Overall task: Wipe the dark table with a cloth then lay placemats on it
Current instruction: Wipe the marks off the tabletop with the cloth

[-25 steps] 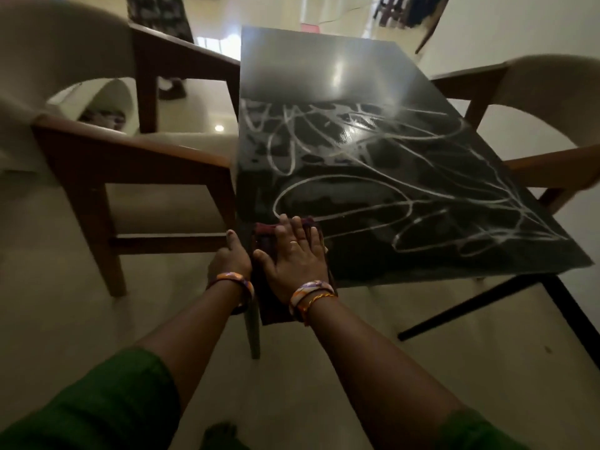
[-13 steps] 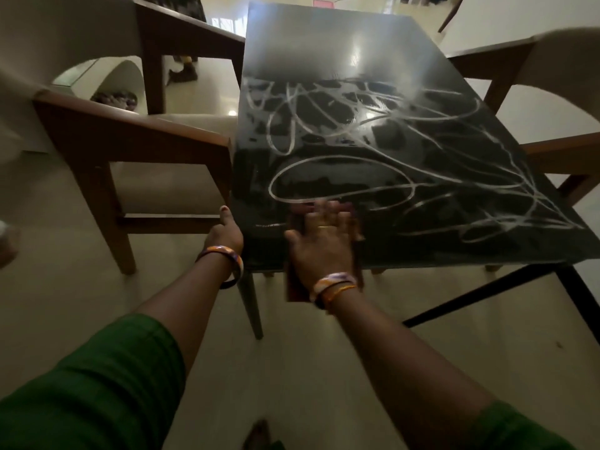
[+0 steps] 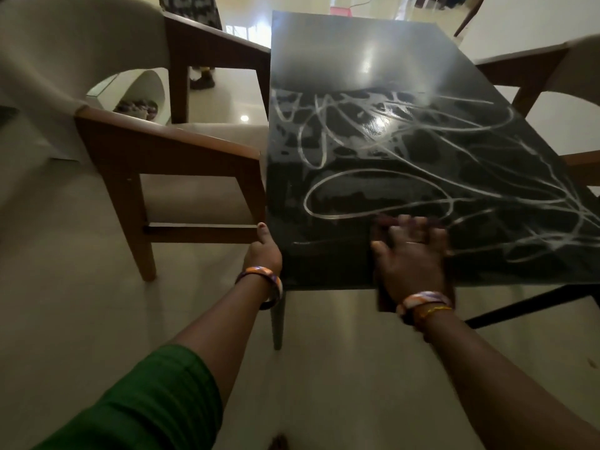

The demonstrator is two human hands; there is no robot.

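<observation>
The dark table (image 3: 354, 73) fills the middle of the view, its glossy top covered in pale looping wipe streaks. My right hand (image 3: 410, 258) lies flat, fingers spread, on a dark red cloth (image 3: 383, 302) at the near edge of the top. The cloth's lower end hangs over that edge under my wrist. My left hand (image 3: 264, 253) holds the table's near left corner, thumb pointing up along the side edge and its fingers hidden behind the top. No placemats are in view.
A wooden armchair with a pale seat (image 3: 168, 147) stands tight against the table's left side. A second armchair (image 3: 552, 66) stands at the right. The table's legs (image 3: 277, 319) reach down to a pale tiled floor.
My right hand has slid the cloth to the right along the near edge, away from the left corner. My left hand has stayed at that corner.
</observation>
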